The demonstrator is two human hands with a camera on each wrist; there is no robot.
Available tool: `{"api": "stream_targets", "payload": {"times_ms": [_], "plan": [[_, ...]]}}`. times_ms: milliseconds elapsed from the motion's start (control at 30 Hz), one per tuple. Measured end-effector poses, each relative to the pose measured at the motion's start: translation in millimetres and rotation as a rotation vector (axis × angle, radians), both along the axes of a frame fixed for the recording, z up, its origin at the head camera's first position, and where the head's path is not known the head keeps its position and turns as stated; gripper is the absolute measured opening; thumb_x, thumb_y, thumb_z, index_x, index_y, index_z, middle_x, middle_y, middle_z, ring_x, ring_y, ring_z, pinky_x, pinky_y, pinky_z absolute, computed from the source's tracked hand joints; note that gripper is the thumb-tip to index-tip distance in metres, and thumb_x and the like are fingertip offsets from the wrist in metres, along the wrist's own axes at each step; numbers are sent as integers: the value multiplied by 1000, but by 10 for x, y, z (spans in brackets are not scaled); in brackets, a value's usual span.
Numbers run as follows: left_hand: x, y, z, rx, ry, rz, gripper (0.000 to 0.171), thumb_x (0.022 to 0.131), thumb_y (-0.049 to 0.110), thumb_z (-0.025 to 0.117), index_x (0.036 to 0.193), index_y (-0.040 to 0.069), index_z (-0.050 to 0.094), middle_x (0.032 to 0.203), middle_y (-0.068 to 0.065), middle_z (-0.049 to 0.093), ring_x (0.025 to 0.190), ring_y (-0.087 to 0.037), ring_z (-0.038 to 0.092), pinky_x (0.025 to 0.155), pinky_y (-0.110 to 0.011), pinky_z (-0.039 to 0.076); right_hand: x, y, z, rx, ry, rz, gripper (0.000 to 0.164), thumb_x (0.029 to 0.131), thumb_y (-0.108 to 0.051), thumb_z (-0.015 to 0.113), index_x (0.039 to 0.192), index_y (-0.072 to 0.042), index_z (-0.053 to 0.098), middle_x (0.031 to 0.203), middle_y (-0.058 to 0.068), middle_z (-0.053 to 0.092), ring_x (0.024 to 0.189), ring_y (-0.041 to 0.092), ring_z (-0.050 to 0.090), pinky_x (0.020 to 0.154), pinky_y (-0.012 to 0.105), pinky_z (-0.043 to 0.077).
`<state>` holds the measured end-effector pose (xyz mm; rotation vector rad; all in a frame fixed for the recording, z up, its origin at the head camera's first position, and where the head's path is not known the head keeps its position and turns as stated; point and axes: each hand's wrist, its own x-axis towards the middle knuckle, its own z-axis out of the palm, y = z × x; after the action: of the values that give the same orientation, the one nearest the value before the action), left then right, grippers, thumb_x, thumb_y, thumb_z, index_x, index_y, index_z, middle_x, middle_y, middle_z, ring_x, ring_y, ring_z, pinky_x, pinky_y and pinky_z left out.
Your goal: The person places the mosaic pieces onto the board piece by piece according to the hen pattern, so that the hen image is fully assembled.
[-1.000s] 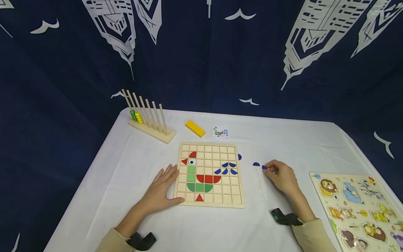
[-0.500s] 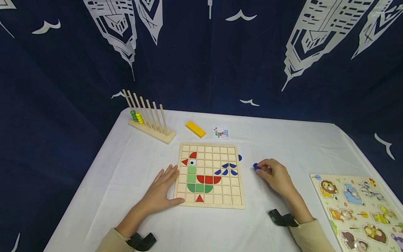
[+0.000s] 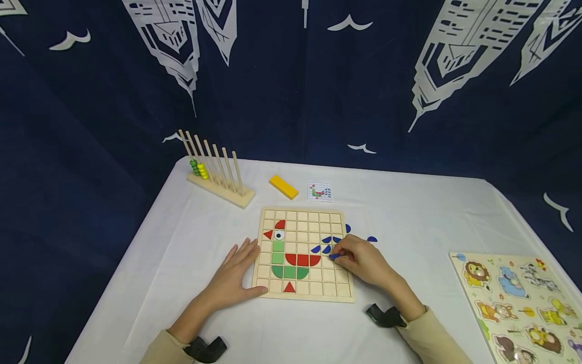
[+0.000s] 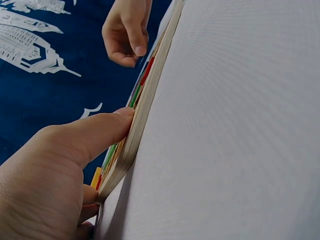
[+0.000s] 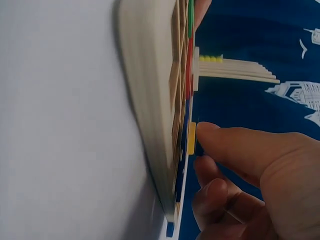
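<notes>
A gridded wooden board [image 3: 302, 226] lies on the white cloth, with a bird pattern of red, green and blue pieces in its cells. My left hand [image 3: 234, 275] rests at its left edge, fingers spread, with the thumb [image 4: 107, 131] on the near left corner. Over the board's right side my right hand [image 3: 366, 260] pinches a blue half-round piece [image 3: 334, 257] just below the other blue pieces. Its fingers partly cover that area. One loose blue half-round piece [image 3: 372, 239] lies right of the board; another blue piece [image 3: 348, 228] sits against the right edge.
Behind the board are a small pattern card [image 3: 320, 191] and a yellow block [image 3: 284, 187]. A wooden peg rack [image 3: 221, 191] with green and yellow beads stands at the back left. An animal puzzle board [image 3: 518, 298] lies at the right.
My right hand has picked up a blue half-round piece from the cloth and carried it left over the board. Another blue piece stays behind there. My left hand has kept its place.
</notes>
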<state>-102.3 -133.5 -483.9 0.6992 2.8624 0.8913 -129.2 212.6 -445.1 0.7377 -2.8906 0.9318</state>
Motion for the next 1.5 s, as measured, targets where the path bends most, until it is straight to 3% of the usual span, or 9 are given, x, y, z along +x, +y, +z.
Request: {"api": "stream_targets", "payload": {"times_ms": [267,467,700,1000,1333,1500], "plan": [[-5,-3,-4,-3,15,-7,99,75,50,78,149,-1,36,161,-8,26,152,-25,15,124,-46,10,-13,-73,-26,21,15,97,12,83,-7,75,92,-13,70,90,-3,64,76,5,53,67,20,48],[-2,-1,3,1,20,-8,99,75,50,78,149,-1,36,161,-8,27,152,-25,16,123,-46,10,-1,-88,-24,48,23,112,13,83,-8,75,95,-13,70,92,-4,65,78,5,53,68,21,47],[1,9,2,13,36,-9,98,74,48,79,147,-2,38,160,-10,29,151,-27,18,123,-49,13,1,-19,4,3,11,30,14,81,-10,78,93,-14,71,85,-7,62,70,3,49,60,18,43],[4,3,-9,20,77,-5,97,72,47,81,146,-3,40,159,-11,32,150,-29,22,121,-48,15,-32,188,30,-44,76,-122,15,79,-2,78,91,-9,72,78,-6,60,62,3,42,52,19,37],[0,-5,13,12,21,-10,98,74,47,79,148,-2,37,161,-10,28,152,-27,17,124,-48,11,-6,41,-2,-49,38,5,12,82,-5,76,91,-11,72,78,-9,59,61,-1,41,51,18,37],[9,-1,5,14,33,-12,98,74,47,79,147,-3,38,160,-10,29,151,-27,18,123,-48,13,5,-58,-11,-35,18,40,11,82,-6,76,90,-12,72,78,-9,59,67,0,46,57,18,41]]}}
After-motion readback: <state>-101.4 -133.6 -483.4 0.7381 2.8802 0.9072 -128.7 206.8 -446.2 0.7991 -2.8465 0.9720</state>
